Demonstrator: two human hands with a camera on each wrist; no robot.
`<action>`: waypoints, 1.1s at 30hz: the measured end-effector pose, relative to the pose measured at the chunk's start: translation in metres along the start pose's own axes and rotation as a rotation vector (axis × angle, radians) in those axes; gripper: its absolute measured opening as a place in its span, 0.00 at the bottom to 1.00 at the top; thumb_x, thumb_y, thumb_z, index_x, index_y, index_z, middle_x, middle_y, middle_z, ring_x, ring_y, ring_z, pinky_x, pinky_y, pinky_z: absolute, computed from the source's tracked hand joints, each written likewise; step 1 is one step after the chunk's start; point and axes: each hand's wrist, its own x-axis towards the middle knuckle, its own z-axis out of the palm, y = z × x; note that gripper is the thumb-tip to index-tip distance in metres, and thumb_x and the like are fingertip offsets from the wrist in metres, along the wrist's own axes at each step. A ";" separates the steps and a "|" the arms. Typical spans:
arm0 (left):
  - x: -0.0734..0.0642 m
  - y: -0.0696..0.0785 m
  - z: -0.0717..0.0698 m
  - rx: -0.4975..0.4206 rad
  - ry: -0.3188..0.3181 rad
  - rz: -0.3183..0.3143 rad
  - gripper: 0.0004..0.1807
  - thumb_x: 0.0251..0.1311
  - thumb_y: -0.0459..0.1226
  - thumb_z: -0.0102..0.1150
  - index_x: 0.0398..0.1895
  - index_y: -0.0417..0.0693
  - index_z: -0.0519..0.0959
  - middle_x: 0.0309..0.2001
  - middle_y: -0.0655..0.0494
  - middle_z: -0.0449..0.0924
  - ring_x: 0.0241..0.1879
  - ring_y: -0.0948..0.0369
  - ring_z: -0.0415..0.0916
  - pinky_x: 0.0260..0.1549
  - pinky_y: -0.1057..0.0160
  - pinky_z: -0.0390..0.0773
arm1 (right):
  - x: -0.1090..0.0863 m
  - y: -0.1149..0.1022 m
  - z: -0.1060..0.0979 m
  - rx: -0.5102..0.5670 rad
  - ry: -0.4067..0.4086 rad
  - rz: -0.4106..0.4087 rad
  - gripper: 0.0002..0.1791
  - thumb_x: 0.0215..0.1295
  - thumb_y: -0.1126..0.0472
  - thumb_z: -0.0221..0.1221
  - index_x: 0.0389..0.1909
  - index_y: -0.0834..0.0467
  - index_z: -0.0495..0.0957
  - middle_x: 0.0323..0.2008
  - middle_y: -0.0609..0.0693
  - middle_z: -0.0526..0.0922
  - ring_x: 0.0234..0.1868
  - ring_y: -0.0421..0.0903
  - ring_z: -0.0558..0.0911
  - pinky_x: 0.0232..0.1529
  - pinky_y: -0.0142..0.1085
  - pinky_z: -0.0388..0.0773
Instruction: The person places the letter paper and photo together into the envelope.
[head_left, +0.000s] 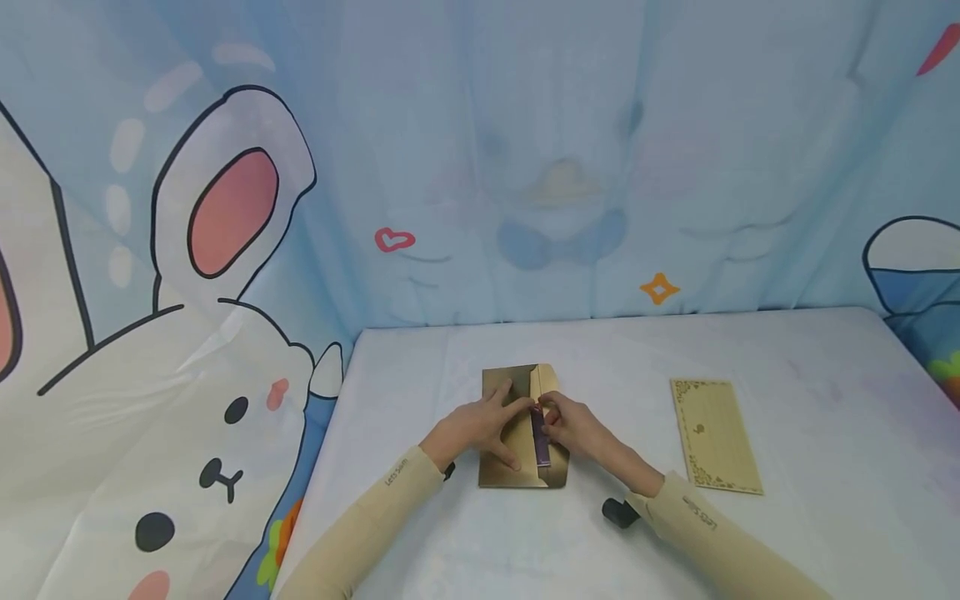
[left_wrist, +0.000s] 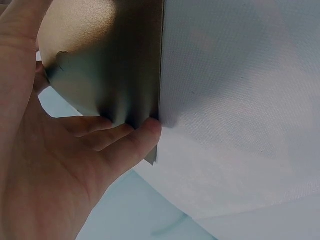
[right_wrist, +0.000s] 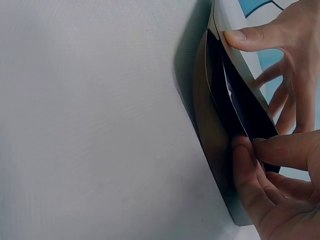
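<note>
Currently, left hand (head_left: 478,422) lies spread on gold envelope (head_left: 519,437); right hand (head_left: 576,427) pinches purple paper (head_left: 541,446) at its open side.

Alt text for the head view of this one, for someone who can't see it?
A person's left hand rests on a gold envelope on a white table while the right hand pinches a dark purple slip at its opening. To the right lies a pale-gold rectangle with ornate corners; a blue cartoon curtain hangs behind.
</note>
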 end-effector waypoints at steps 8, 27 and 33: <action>0.000 0.000 -0.001 0.004 0.001 -0.006 0.61 0.41 0.70 0.70 0.79 0.75 0.49 0.81 0.42 0.43 0.71 0.44 0.66 0.53 0.50 0.81 | 0.003 -0.002 0.002 0.001 0.000 0.006 0.26 0.64 0.73 0.61 0.63 0.68 0.69 0.33 0.52 0.83 0.30 0.41 0.82 0.30 0.33 0.79; 0.001 0.000 0.001 -0.010 -0.009 -0.015 0.61 0.40 0.69 0.71 0.79 0.74 0.49 0.81 0.44 0.42 0.73 0.46 0.63 0.55 0.50 0.80 | 0.003 -0.006 0.005 -0.005 -0.005 0.044 0.25 0.64 0.72 0.59 0.63 0.69 0.71 0.33 0.51 0.83 0.30 0.41 0.81 0.30 0.32 0.77; 0.002 -0.001 0.001 -0.018 -0.005 -0.012 0.61 0.40 0.69 0.72 0.79 0.75 0.50 0.81 0.44 0.42 0.72 0.46 0.64 0.54 0.51 0.80 | 0.003 -0.008 0.006 0.000 -0.003 0.064 0.26 0.64 0.73 0.59 0.64 0.70 0.70 0.34 0.52 0.84 0.31 0.41 0.81 0.30 0.32 0.77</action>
